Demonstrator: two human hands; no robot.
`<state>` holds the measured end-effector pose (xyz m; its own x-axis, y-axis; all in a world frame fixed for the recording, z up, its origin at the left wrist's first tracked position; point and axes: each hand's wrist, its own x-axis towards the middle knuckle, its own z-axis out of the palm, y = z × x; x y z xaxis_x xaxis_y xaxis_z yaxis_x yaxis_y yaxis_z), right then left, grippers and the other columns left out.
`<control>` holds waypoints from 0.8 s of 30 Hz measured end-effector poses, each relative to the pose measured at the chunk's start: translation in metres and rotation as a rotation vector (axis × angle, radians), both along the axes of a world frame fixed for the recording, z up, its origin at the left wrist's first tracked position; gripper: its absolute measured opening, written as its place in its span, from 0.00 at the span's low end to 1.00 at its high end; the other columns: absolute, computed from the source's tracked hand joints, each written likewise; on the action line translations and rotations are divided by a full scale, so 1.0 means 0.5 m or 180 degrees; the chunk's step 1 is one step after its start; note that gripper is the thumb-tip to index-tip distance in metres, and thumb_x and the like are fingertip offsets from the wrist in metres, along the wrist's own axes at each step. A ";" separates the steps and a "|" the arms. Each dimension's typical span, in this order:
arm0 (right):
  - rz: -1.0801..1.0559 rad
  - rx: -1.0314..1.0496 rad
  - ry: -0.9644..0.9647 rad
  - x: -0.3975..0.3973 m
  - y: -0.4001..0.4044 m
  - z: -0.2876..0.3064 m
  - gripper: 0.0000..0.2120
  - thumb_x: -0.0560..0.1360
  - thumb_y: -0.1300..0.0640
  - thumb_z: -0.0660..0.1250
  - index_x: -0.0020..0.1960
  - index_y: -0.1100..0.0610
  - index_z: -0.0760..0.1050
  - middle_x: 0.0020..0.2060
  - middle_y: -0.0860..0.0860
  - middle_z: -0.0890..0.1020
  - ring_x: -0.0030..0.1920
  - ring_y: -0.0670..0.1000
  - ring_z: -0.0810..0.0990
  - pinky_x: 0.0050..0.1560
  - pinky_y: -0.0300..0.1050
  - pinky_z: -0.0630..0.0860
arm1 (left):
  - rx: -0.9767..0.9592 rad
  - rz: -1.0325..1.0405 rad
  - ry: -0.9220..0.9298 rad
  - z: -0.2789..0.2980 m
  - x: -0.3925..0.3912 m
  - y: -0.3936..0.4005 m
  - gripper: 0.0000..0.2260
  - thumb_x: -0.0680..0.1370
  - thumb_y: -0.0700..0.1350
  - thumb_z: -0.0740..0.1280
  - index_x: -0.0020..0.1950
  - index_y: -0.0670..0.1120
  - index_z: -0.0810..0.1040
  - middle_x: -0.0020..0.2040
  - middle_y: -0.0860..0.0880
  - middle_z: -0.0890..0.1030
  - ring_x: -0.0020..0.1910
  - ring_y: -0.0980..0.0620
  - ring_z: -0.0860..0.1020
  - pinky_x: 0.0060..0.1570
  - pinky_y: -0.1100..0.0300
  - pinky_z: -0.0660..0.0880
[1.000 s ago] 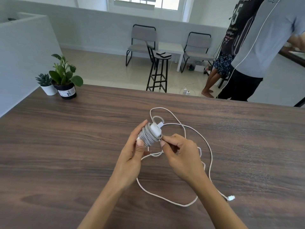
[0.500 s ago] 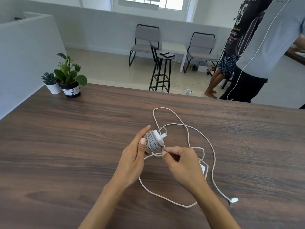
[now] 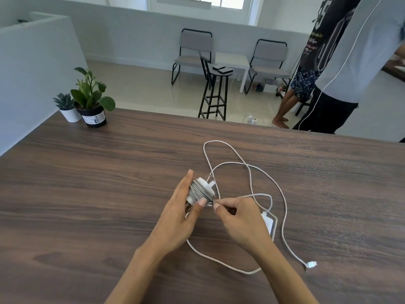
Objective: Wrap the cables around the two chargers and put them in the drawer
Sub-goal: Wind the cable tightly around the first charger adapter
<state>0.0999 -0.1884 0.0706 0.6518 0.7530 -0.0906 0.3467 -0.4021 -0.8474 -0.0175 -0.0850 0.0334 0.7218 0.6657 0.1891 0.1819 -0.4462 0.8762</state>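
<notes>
A small white charger wound round with grey cable [image 3: 201,191] sits just above the dark wood-grain worktop [image 3: 87,194], held in the left hand [image 3: 178,218], whose fingers reach up behind it while the thumb presses on the near side of the coil. Just to its right, the right hand [image 3: 240,220] has its fingers curled, pinching the free end of the cable close against the coil. A second flat white charger [image 3: 268,221] lies on the worktop just beyond the right hand, partly hidden by it, and its long white cable [image 3: 285,216] loops loosely across the wood around both hands, ending in a small white plug [image 3: 311,264] near the right forearm. Two potted green plants [image 3: 87,99] stand at the far left corner of the worktop.
</notes>
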 end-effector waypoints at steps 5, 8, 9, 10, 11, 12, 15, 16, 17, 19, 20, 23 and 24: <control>0.0156 -0.0061 0.0238 0.010 -0.001 0.010 0.09 0.74 0.56 0.66 0.37 0.51 0.83 0.25 0.44 0.75 0.30 0.42 0.72 0.38 0.41 0.70 | 0.0081 -0.0270 -0.0115 0.000 -0.011 0.008 0.29 0.78 0.41 0.65 0.75 0.55 0.56 0.71 0.58 0.65 0.68 0.65 0.65 0.66 0.69 0.64; 0.0205 -0.0068 0.0248 0.010 -0.002 0.016 0.09 0.74 0.56 0.67 0.37 0.51 0.83 0.25 0.44 0.74 0.29 0.43 0.70 0.36 0.41 0.69 | 0.0083 -0.0273 -0.0255 0.003 -0.011 0.007 0.27 0.78 0.39 0.65 0.73 0.56 0.61 0.69 0.58 0.68 0.67 0.59 0.69 0.66 0.58 0.69; 0.0192 -0.0061 0.0252 0.008 -0.002 0.019 0.09 0.74 0.56 0.67 0.37 0.51 0.83 0.25 0.44 0.76 0.29 0.42 0.71 0.36 0.39 0.70 | 0.0039 -0.0272 -0.0277 0.003 -0.011 0.007 0.26 0.78 0.40 0.65 0.72 0.57 0.62 0.68 0.58 0.69 0.67 0.57 0.70 0.66 0.54 0.70; 0.0152 -0.0017 0.0281 0.007 -0.003 0.024 0.08 0.73 0.57 0.68 0.37 0.50 0.83 0.26 0.45 0.78 0.29 0.42 0.73 0.35 0.38 0.71 | -0.0035 -0.0264 -0.0290 0.002 -0.012 0.007 0.25 0.78 0.40 0.65 0.72 0.57 0.62 0.68 0.57 0.70 0.66 0.56 0.71 0.65 0.52 0.71; 0.0080 0.0068 0.0352 0.004 -0.005 0.030 0.06 0.72 0.58 0.70 0.38 0.51 0.83 0.26 0.46 0.80 0.28 0.42 0.74 0.33 0.36 0.71 | -0.0141 -0.0260 -0.0295 0.002 -0.012 0.008 0.25 0.79 0.41 0.64 0.72 0.59 0.61 0.67 0.56 0.71 0.65 0.55 0.73 0.64 0.51 0.72; -0.0005 0.0180 0.0456 0.002 -0.009 0.036 0.04 0.71 0.59 0.71 0.40 0.52 0.83 0.27 0.48 0.82 0.26 0.42 0.74 0.31 0.35 0.71 | -0.0275 -0.0273 -0.0309 0.002 -0.013 0.010 0.25 0.79 0.43 0.63 0.72 0.60 0.61 0.67 0.55 0.72 0.63 0.54 0.74 0.63 0.51 0.72; -0.0054 0.0459 0.0734 -0.002 -0.020 0.055 0.07 0.70 0.62 0.72 0.47 0.52 0.82 0.28 0.52 0.81 0.24 0.42 0.73 0.28 0.31 0.70 | -0.0720 -0.0385 -0.0428 0.011 -0.016 0.018 0.24 0.80 0.42 0.62 0.72 0.59 0.61 0.63 0.52 0.76 0.58 0.53 0.78 0.58 0.55 0.75; 0.0014 0.0522 0.0795 -0.003 -0.022 0.059 0.08 0.71 0.63 0.72 0.48 0.52 0.82 0.27 0.52 0.81 0.25 0.42 0.73 0.29 0.31 0.70 | -0.0849 -0.0441 -0.0455 0.014 -0.016 0.021 0.24 0.80 0.40 0.62 0.72 0.58 0.62 0.60 0.53 0.77 0.54 0.55 0.78 0.55 0.58 0.75; 0.0078 0.0590 0.0848 -0.002 -0.023 0.062 0.08 0.71 0.63 0.71 0.47 0.52 0.82 0.27 0.51 0.81 0.25 0.42 0.74 0.30 0.31 0.70 | -0.0960 -0.0508 -0.0468 0.019 -0.017 0.023 0.23 0.80 0.39 0.62 0.72 0.57 0.63 0.57 0.54 0.78 0.52 0.57 0.78 0.51 0.61 0.75; 0.0148 0.0677 0.0952 0.004 -0.023 0.063 0.06 0.73 0.63 0.69 0.46 0.56 0.84 0.27 0.50 0.81 0.28 0.43 0.76 0.33 0.32 0.73 | -0.1113 -0.0623 -0.0472 0.027 -0.016 0.026 0.23 0.80 0.38 0.61 0.71 0.56 0.64 0.54 0.56 0.79 0.48 0.58 0.78 0.47 0.64 0.75; 0.0208 0.0668 0.0967 0.009 -0.025 0.063 0.06 0.74 0.62 0.68 0.45 0.57 0.84 0.28 0.50 0.81 0.29 0.44 0.77 0.34 0.33 0.74 | -0.1159 -0.0659 -0.0477 0.030 -0.016 0.027 0.23 0.80 0.38 0.62 0.71 0.56 0.64 0.53 0.56 0.79 0.48 0.58 0.78 0.47 0.64 0.75; 0.0619 0.0600 0.1049 0.017 -0.034 0.063 0.11 0.78 0.61 0.62 0.47 0.58 0.83 0.33 0.51 0.82 0.36 0.47 0.80 0.42 0.35 0.76 | -0.1241 -0.0687 -0.0507 0.035 -0.018 0.026 0.22 0.79 0.38 0.61 0.71 0.55 0.64 0.51 0.58 0.80 0.46 0.59 0.78 0.46 0.63 0.76; 0.0768 0.0603 0.1086 0.019 -0.039 0.063 0.12 0.79 0.61 0.60 0.48 0.58 0.82 0.35 0.52 0.82 0.39 0.48 0.81 0.46 0.36 0.76 | -0.1282 -0.0695 -0.0526 0.037 -0.020 0.027 0.22 0.79 0.38 0.61 0.71 0.54 0.64 0.51 0.57 0.80 0.46 0.58 0.79 0.46 0.62 0.76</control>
